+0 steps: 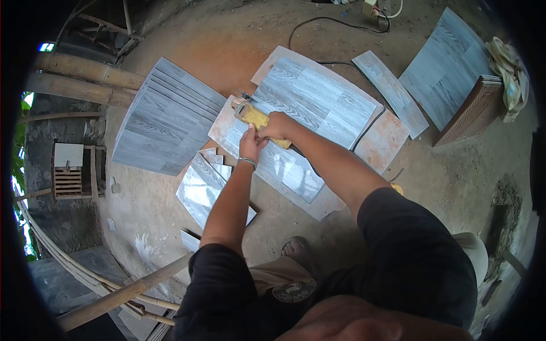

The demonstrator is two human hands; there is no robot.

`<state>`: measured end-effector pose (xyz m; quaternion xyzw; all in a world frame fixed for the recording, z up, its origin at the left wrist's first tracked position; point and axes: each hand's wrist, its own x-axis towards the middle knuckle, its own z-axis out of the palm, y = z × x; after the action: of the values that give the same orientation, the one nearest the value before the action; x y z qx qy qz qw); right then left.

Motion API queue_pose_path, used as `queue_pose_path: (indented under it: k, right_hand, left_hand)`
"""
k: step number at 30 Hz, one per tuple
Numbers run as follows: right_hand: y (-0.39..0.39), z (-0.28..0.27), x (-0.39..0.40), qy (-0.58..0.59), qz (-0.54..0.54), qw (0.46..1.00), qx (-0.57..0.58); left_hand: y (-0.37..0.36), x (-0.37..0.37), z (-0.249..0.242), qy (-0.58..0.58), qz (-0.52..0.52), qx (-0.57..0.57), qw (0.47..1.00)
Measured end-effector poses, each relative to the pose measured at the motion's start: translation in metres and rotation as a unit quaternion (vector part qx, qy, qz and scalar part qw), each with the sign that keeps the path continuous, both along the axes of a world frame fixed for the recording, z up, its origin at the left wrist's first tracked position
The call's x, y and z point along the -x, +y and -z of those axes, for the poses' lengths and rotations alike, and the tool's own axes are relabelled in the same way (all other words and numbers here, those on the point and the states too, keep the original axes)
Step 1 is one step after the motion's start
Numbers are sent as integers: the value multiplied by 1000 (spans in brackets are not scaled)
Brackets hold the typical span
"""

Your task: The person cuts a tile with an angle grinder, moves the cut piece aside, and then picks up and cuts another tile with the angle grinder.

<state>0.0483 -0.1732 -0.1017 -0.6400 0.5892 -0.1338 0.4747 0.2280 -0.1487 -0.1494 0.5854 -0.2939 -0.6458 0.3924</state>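
Observation:
My right hand point(277, 126) grips the handle of a yellow hand tool point(254, 117) that rests on a grey wood-grain tile point(318, 99) lying on the dirt floor. My left hand point(251, 143), with a metal bracelet on its wrist, touches the tool's handle just below the right hand; how firmly it holds I cannot tell. The tool's head points to the upper left over the tile's edge. Small cut tile pieces point(214, 158) lie just left of my hands.
A stack of grey tiles point(168, 116) lies to the left, more tiles point(443, 68) at the upper right beside a brown box point(472, 111) and a cloth point(509, 71). A black cable point(324, 23) runs across the floor. Bamboo poles point(85, 74) lie at the left, my foot point(296, 248) below.

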Motion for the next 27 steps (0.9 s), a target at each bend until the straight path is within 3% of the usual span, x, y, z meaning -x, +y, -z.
queue_pose_path:
  k: [1, 2, 3, 4, 5, 7, 8, 9, 11, 12, 21, 27]
  right_hand:
    - [-2, 2, 0, 8, 1, 1000, 5]
    - [-1, 5, -1, 17, 0, 1000, 7]
    - [2, 8, -2, 19, -8, 1000, -2]
    - [1, 7, -2, 21, -4, 1000, 0]
    - [-1, 5, -1, 22, 3, 1000, 4]
    - [1, 3, -1, 23, -1, 1000, -9]
    - [2, 2, 0, 23, -2, 1000, -13]
    - [1, 2, 0, 21, -1, 1000, -13]
    - [3, 5, 1, 25, 4, 1000, -4]
    - [6, 4, 2, 26, 10, 1000, 7]
    - [18, 3, 11, 15, 10, 1000, 2]
    - [21, 8, 9, 11, 9, 1000, 16]
  left_hand:
    - [-2, -14, -9, 2, -3, -5, 1000]
    - [-1, -34, -16, -201, 163, 25, 966]
    - [6, -46, -27, -387, 320, 51, 863]
    - [26, -41, -76, -463, 450, 99, 757]
    - [39, -47, -87, -461, 451, 94, 759]
    - [60, -57, -99, -544, 543, 238, 593]
    - [63, -49, -98, -537, 547, 148, 625]
    - [66, -42, -89, -535, 551, 144, 623]
    - [69, -31, -55, -606, 421, 202, 644]
    - [64, -22, -47, -576, 417, 164, 684]
    - [66, -6, -53, -640, 452, 64, 618]
    - [65, -14, -38, -634, 433, 109, 631]
